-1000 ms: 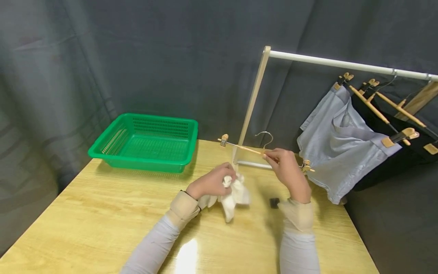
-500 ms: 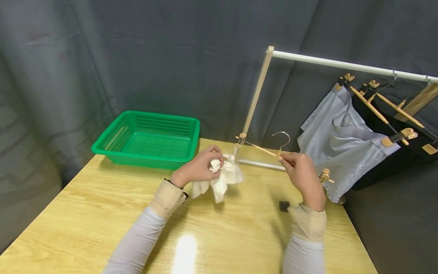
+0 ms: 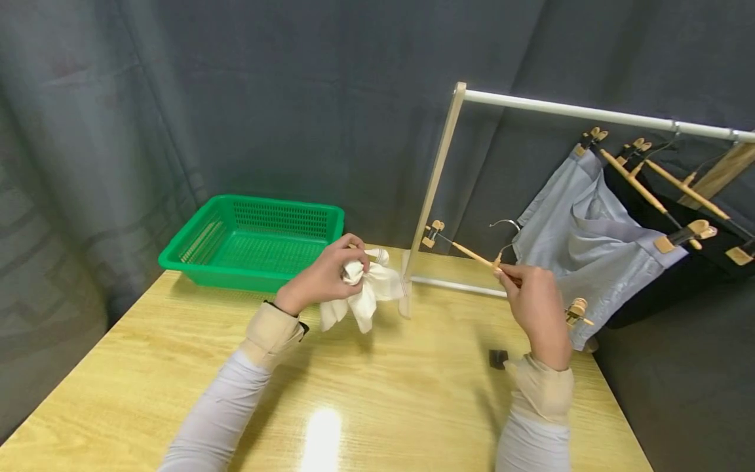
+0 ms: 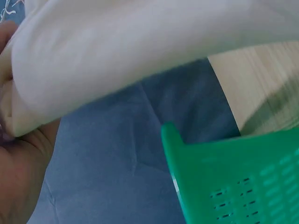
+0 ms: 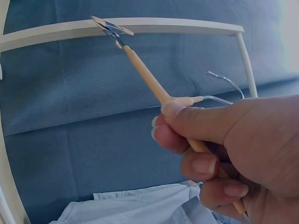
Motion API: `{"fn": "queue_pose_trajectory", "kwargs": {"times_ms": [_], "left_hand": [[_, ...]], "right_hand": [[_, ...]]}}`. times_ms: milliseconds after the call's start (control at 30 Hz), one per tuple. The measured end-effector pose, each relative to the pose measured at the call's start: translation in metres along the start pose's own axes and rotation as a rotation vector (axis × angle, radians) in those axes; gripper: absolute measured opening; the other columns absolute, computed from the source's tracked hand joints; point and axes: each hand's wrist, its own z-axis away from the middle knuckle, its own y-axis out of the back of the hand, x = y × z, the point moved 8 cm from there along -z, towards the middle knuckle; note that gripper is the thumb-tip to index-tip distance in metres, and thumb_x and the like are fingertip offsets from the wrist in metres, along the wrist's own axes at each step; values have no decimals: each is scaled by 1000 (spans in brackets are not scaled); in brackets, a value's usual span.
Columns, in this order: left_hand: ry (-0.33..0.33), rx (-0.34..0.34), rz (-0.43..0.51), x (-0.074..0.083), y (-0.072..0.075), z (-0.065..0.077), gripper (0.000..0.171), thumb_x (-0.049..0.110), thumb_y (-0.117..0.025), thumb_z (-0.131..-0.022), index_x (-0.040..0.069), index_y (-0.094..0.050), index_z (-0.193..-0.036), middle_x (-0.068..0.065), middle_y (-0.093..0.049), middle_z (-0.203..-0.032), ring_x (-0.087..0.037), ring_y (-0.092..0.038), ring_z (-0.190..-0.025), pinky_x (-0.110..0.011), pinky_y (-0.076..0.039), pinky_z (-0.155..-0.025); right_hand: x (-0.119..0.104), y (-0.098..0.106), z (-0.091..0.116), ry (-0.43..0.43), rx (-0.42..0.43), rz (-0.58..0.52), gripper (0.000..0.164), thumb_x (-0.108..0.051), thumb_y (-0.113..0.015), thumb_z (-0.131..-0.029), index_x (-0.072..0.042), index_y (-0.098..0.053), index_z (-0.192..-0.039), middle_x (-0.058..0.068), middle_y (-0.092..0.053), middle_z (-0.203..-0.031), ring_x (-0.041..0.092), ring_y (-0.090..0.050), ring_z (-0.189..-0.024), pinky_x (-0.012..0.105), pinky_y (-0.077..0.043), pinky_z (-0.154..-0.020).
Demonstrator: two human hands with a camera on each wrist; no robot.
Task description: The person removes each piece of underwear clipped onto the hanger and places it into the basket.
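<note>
Head view: the left hand (image 3: 324, 275), fingers curled, grips a bunched white cloth (image 3: 379, 288) above the counter (image 3: 401, 387), just beside a green basket (image 3: 238, 278). The right hand (image 3: 535, 308) pinches a wooden clip hanger (image 3: 480, 258) near its middle, before a clothes rack (image 3: 441, 167) bearing gray shorts (image 3: 601, 252). Left wrist view: the cloth spans the upper part, hiding most of the fingers. Right wrist view: thumb and fingers curl round the hanger's bar, its metal hook partly hidden by the hand.
</note>
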Motion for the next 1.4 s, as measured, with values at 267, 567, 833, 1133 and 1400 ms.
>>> {"fn": "queue_pose_trajectory", "kwargs": {"times_ms": [267,567,833,1133,1400], "left_hand": [[19,77,10,-7,32,0,22,-4,-71,-77,14,-64,-88,-6,-46,-114,-19,-48,-84,-26,-45,-59],[17,187,-94,-13,73,2,21,-7,-72,-75,11,-67,-84,-9,-48,-112,-24,-50,-92,-36,-49,-72],[54,191,-144,-28,88,9,18,-7,-71,-78,9,-67,-85,-11,-48,-116,-25,-50,-93,-36,-48,-69],[87,230,-245,-39,109,19,19,-9,-71,-78,6,-71,-89,-14,-49,-118,-21,-52,-80,-30,-48,-59],[123,301,-254,-54,124,21,22,-9,-71,-79,3,-71,-98,-17,-45,-121,-24,-53,-84,-32,-46,-62]], "right_hand": [[-1,14,-3,-1,104,38,20,-15,-65,-93,-1,-75,-104,20,-73,-90,37,-68,-77,52,-50,-64],[-5,30,-17,-51,186,47,26,-21,-62,-95,-2,-74,-109,22,-73,-92,40,-67,-77,55,-49,-62],[-13,35,-33,-37,249,97,24,-21,-62,-95,-2,-75,-105,21,-72,-84,38,-64,-69,55,-46,-58],[-27,46,-54,-22,312,62,27,-22,-61,-96,-2,-74,-109,21,-73,-89,36,-63,-69,50,-43,-56],[-39,55,-72,8,374,53,26,-24,-60,-97,-4,-75,-104,19,-72,-81,38,-64,-68,52,-45,-59]]}}
